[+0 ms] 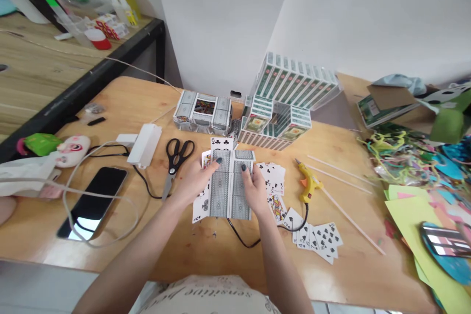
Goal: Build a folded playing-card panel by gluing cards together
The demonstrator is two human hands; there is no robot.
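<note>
Low over the table, my left hand (pixel 196 179) is closed on a strip of playing cards (pixel 220 191), grey patterned backs facing up. A second strip of playing cards (pixel 240 195), its top end bent at a crease, is gripped by my right hand (pixel 256 189). The two strips lie side by side; whether they are joined I cannot tell. Loose face-up cards show beneath, among them a six of clubs (pixel 222 143) at the top. More cards (pixel 271 176) lie to the right of my right hand. Both hands' undersides are hidden.
Scissors (pixel 176 159) and a phone (pixel 93 201) lie on the left. A yellow glue gun (pixel 308 184), glue sticks (pixel 348 221) and fanned spades (pixel 318 238) are on the right. Behind stand a card-covered box (pixel 202 113) and stacked card packs (pixel 294 81). A cable trails under my hands.
</note>
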